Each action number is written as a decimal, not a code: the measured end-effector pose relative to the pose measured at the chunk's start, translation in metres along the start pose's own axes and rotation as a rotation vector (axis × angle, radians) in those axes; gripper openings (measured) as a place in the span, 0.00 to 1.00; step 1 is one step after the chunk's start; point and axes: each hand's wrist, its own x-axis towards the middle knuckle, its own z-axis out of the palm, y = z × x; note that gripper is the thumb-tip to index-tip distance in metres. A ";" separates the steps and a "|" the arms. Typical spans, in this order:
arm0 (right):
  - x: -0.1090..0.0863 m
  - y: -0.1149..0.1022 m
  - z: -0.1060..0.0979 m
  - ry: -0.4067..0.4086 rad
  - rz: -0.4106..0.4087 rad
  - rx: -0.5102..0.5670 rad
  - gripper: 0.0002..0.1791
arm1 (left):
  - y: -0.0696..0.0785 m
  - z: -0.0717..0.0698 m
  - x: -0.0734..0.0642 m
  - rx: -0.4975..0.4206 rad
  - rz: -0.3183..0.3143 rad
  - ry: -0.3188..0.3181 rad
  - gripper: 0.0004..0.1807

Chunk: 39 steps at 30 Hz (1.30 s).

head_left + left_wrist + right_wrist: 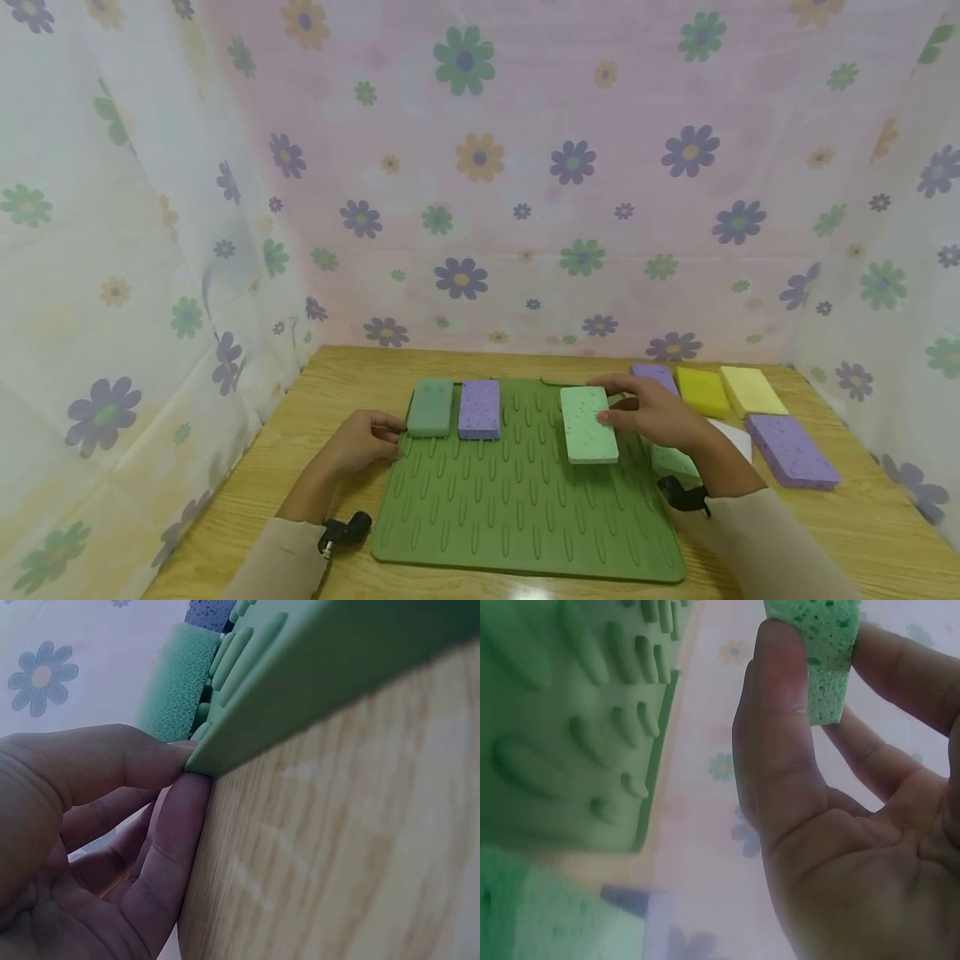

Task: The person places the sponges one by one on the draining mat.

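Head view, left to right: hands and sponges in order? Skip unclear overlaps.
Left hand → teal sponge → left purple sponge → light green sponge → right hand holding it → bright yellow sponge → pale yellow sponge → rightmost purple sponge.

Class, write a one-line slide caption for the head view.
Right hand holds a light green sponge above the mat; left hand pinches the mat's left edge.

Two sponges (479, 408) — on mat (525, 517), left side.

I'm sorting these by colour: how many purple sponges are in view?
3 purple sponges: one on the green mat, one partly hidden behind the right hand, one at the table's far right. The hand may hide others.
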 end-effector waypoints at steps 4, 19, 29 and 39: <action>0.008 -0.001 0.003 0.030 0.027 0.007 0.32 | 0.000 -0.001 -0.001 0.005 0.013 0.002 0.23; 0.036 -0.003 0.020 0.052 0.126 0.141 0.35 | -0.001 0.001 0.001 -0.027 0.000 -0.003 0.23; 0.053 -0.004 0.036 0.094 0.170 0.161 0.35 | -0.001 0.001 0.001 -0.025 0.008 -0.007 0.23; 0.068 0.000 0.048 0.123 0.187 0.196 0.35 | -0.002 0.000 0.001 -0.037 0.012 -0.016 0.23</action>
